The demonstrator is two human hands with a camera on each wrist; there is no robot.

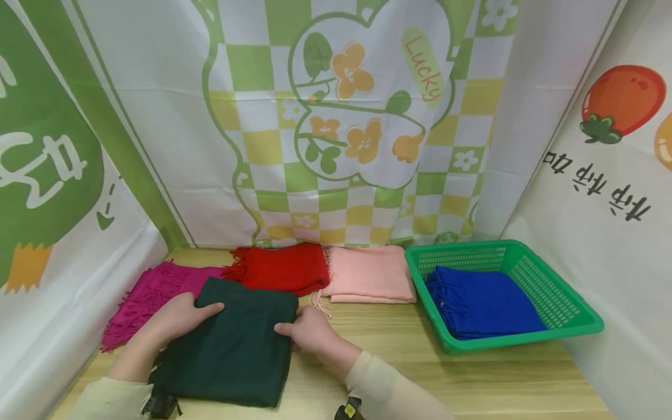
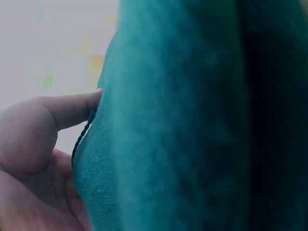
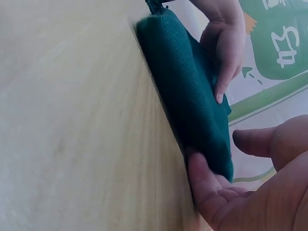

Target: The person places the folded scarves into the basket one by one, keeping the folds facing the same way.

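Observation:
A folded dark green scarf (image 1: 236, 344) lies near the front of the wooden table. My left hand (image 1: 181, 318) grips its left edge, thumb on top and the other fingers hidden by the cloth. In the left wrist view the green scarf (image 2: 178, 120) fills much of the picture, with the left thumb (image 2: 72, 108) against it. At the right edge my right hand (image 1: 315, 335) holds the scarf, its thumb over the top. The right wrist view shows the right fingers (image 3: 207, 185) tucked around the lower edge of the fold.
Behind the green scarf lie a fringed magenta scarf (image 1: 144, 297), a folded red scarf (image 1: 286, 268) and a folded pink scarf (image 1: 370, 274). A green plastic basket (image 1: 572, 309) on the right holds a folded blue scarf (image 1: 488, 303). Printed cloth hangs around the table (image 1: 378, 361).

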